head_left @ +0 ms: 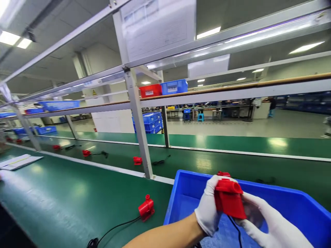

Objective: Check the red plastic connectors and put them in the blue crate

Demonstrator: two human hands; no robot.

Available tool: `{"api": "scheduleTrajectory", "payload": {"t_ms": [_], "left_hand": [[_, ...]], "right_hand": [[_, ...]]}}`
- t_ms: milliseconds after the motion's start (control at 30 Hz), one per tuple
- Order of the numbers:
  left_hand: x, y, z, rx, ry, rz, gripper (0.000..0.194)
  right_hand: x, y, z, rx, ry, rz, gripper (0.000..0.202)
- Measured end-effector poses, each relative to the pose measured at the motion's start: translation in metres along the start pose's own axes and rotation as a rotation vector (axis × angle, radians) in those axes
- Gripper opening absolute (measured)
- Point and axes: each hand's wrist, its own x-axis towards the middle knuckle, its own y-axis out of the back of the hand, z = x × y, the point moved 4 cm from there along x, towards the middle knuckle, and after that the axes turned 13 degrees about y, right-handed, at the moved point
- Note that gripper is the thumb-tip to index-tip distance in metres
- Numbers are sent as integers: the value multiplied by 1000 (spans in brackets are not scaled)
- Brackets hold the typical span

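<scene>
Both my hands wear white gloves and hold one red plastic pump body (229,199) above a blue bin (289,203). My left hand (208,206) wraps the part's left side. My right hand (263,220) supports it from the right and below, touching a clear film on its face. A black cord (235,227) hangs from the part down into the bin. A second red pump (146,207) with a black cord lies on the green table to the left of the bin.
A grey frame post (138,120) stands just behind the bin. Several red pumps (137,160) with cords ride the green conveyor (207,162) beyond. Papers (18,161) lie far left. Red and blue bins (162,88) sit on the upper shelf.
</scene>
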Motion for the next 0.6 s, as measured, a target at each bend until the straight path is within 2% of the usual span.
{"api": "scheduleTrajectory", "payload": {"t_ms": [100, 267, 400, 533, 600], "left_hand": [[-4, 0, 6, 73, -12, -27, 45], [-5, 3, 2, 157, 8, -122, 49], [-8, 1, 3, 161, 30, -236, 54], [-14, -4, 11, 261, -11, -255, 59], [-19, -5, 16, 365, -52, -236, 60]], "right_hand": [[4, 2, -15, -4, 57, -64, 52], [8, 18, -47, -38, 265, 62, 51], [9, 25, -61, -31, 381, 86, 61], [10, 26, -65, 9, 407, 85, 69], [10, 26, -63, 45, 363, 55, 70]]}}
